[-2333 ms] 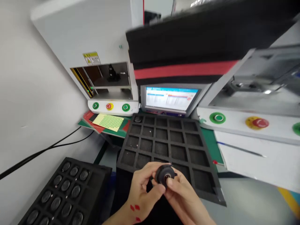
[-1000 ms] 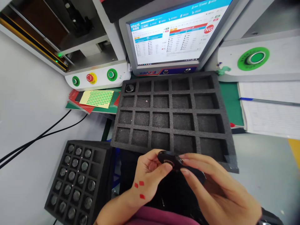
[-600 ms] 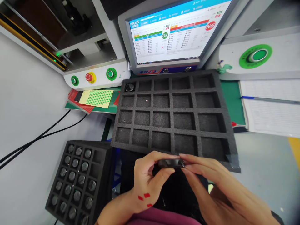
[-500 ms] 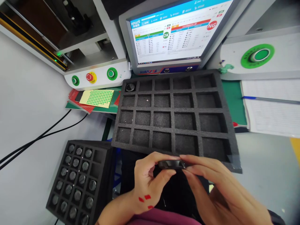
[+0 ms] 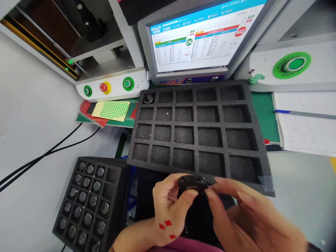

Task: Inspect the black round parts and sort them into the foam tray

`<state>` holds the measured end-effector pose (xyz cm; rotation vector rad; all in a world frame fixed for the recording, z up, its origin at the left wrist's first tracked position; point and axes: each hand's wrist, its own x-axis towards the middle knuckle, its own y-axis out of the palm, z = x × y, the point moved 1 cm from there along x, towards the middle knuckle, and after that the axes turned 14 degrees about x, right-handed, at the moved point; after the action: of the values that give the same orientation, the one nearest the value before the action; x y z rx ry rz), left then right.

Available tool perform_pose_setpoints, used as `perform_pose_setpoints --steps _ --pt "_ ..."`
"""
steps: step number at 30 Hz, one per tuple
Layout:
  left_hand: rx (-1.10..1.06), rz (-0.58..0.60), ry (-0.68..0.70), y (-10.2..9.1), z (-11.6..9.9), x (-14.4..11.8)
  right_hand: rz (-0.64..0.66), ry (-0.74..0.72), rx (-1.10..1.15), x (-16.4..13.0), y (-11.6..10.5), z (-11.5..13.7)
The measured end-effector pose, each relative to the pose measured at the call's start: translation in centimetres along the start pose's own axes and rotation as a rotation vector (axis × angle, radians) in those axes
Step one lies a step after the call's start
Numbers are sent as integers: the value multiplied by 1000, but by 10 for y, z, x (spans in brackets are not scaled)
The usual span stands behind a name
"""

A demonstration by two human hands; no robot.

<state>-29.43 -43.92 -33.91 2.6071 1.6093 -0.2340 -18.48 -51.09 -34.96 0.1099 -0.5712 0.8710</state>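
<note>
Head view: both hands meet low in the middle, pinching one small black round part (image 5: 193, 182) between them. Left hand (image 5: 168, 210), marked with red stickers on its back, has thumb and forefinger closed on the part's left side; right hand (image 5: 246, 217) closes its fingertips on the right side, so each grip is shut on the part. It sits just in front of the near edge of the large black foam tray (image 5: 195, 122), above dark cloth on the lap.

That tray is a grid of square pockets, nearly all bare; only the far left corner pocket holds a round piece (image 5: 148, 99). A second, smaller foam tray (image 5: 117, 196) lies lower left, its pockets filled with rows of round dark parts with shiny faces, save the right-hand column, which shows bare pockets.

Behind the large tray a monitor (image 5: 199, 38) shows tables with a green OK badge and a red NG badge. Left of it a white machine carries two green buttons and a red stop button (image 5: 104, 86). A sheet of green dot stickers (image 5: 112, 110) rests on red and green pads beside the tray. Right, another machine has a green button (image 5: 292, 65), with paper forms and a pen below on the tabletop. Black cables (image 5: 47, 154) trail over the pale surface at left.
</note>
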Motion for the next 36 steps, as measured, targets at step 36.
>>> perform_pose_setpoints --steps 36 --pt "400 -609 104 -20 11 17 -424 333 -83 12 -85 -44"
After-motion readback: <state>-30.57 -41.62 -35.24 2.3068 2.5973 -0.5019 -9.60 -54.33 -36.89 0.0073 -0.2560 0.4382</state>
